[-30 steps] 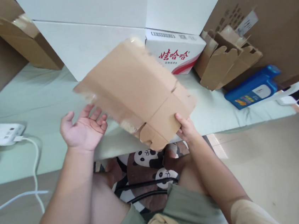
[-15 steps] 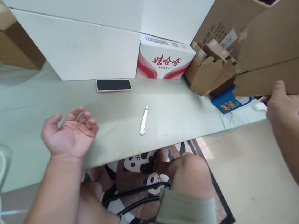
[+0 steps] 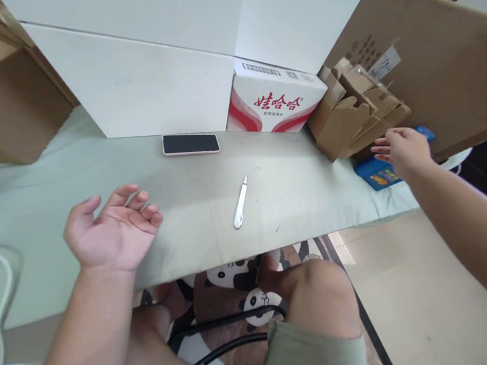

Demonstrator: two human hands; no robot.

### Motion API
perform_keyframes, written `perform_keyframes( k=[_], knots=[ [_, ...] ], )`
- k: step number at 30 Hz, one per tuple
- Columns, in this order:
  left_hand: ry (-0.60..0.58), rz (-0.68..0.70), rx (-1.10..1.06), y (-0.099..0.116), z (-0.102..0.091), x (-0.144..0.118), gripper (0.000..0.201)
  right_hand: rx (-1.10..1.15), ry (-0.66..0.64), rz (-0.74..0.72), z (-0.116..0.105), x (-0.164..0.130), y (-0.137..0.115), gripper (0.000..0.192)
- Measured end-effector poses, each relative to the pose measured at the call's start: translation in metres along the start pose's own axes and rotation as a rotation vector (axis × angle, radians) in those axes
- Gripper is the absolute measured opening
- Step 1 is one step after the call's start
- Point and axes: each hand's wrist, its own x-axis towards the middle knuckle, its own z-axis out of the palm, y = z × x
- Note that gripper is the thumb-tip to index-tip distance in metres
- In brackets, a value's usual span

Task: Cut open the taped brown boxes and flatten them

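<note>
Palm up, my left hand [image 3: 112,231] hovers over the cloth-covered table [image 3: 194,211] with its fingers curled loosely apart and nothing in it. My right hand [image 3: 408,150] is at the table's right side, fingers stretched to the left and seemingly empty. Behind and under it sits a blue package [image 3: 375,173] with orange and white print, partly hidden by the hand. A large brown cardboard sheet or box [image 3: 444,68] leans behind that hand. Between my hands lies a slim silver knife, like a scalpel handle [image 3: 240,205], its narrow end pointing away from me.
A phone [image 3: 191,144] lies near white panels [image 3: 136,72]. Beside them stands a white-and-red carton [image 3: 276,100], then folded cardboard inserts [image 3: 349,116]. Another brown box [image 3: 13,102] is at the left, above a white cable [image 3: 4,289]. My knees are below the table's front edge.
My right hand has let go of the cardboard and moved left and up to the blue package. The cardboard now stands farther back. My left hand has hardly moved; the view has shifted slightly.
</note>
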Motion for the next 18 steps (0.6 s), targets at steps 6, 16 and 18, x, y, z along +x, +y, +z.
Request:
perform_keyframes(
  k=[6, 16, 18],
  knots=[
    [-0.034, -0.070, -0.119, 0.015, -0.004, -0.008, 0.035, 0.106, -0.227, 0.098, 0.017, -0.075, -0.065, 0.014],
    [-0.155, -0.057, -0.328, 0.032, -0.035, -0.010, 0.024, 0.016, -0.903, -0.723, 0.180, -0.211, -0.196, 0.026],
    [-0.153, -0.032, -0.353, 0.038, -0.042, -0.008, 0.024, -0.008, -0.935, -0.896, 0.218, -0.237, -0.229, 0.029]
  ],
)
